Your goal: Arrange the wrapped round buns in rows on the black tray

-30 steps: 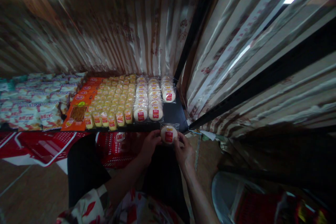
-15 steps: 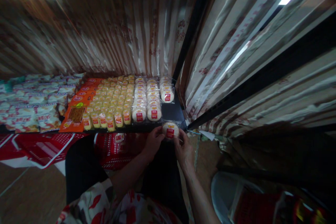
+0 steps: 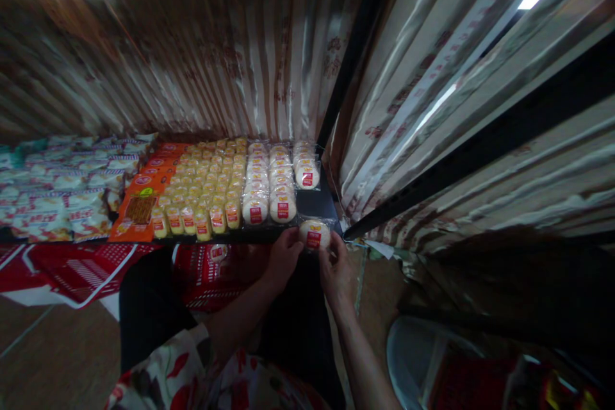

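Between my two hands is a round white packaged cake point(image 3: 314, 235) with a red label, in a clear wrapper. My left hand point(image 3: 287, 255) pinches its left side and my right hand point(image 3: 335, 266) grips its right side. It is held at the front edge of a dark shelf point(image 3: 314, 203). Behind it, a short row of the same cakes point(image 3: 306, 174) stands at the shelf's right end. Two longer rows of white cakes point(image 3: 282, 207) run beside that, to the left.
Farther left are small yellow packaged cakes point(image 3: 202, 224), orange snack packets point(image 3: 137, 214) and white bags point(image 3: 89, 214). Red baskets point(image 3: 211, 275) stand under the shelf. Dark metal posts point(image 3: 358, 51) and pleated curtains point(image 3: 269, 57) enclose the back and right. A clear-sided container point(image 3: 408, 352) sits lower right.
The held cake has shifted very slightly up, with both hands still on it. Otherwise the shelf goods look the same.
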`<state>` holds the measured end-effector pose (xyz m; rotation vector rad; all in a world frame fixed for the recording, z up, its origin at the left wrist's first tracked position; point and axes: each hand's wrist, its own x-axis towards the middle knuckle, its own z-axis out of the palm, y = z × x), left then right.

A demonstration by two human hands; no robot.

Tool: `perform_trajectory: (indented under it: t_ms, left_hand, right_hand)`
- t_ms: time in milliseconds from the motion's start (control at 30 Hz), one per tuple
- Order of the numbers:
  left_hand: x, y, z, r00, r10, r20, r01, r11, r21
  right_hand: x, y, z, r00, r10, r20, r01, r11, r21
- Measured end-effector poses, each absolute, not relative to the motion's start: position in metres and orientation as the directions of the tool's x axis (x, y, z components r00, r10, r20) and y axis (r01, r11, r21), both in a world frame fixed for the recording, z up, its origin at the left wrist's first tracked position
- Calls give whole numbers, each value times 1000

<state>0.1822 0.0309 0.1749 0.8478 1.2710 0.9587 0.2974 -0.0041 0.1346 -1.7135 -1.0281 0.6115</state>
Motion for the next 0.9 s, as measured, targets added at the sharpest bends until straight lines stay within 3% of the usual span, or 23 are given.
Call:
perform_trajectory:
  t_ms: [300, 433, 667, 900]
  left_hand:
    - [192, 41, 171, 42, 956, -290, -96, 293, 951]
    - [197, 47, 172, 56, 968, -245, -65, 249, 966]
    - [205, 56, 174, 64, 967, -248, -42, 251, 967]
    - [214, 67, 176, 32, 967, -252, 24, 251, 968]
  right_hand:
    - [299, 8, 129, 494, 850, 185, 393, -28, -919]
    - [298, 16, 132, 487, 859, 157, 359, -33, -933]
    - [295, 25, 137, 480, 867, 135, 359, -54, -932]
    - [297, 40, 132, 486, 850, 205, 439, -34, -898]
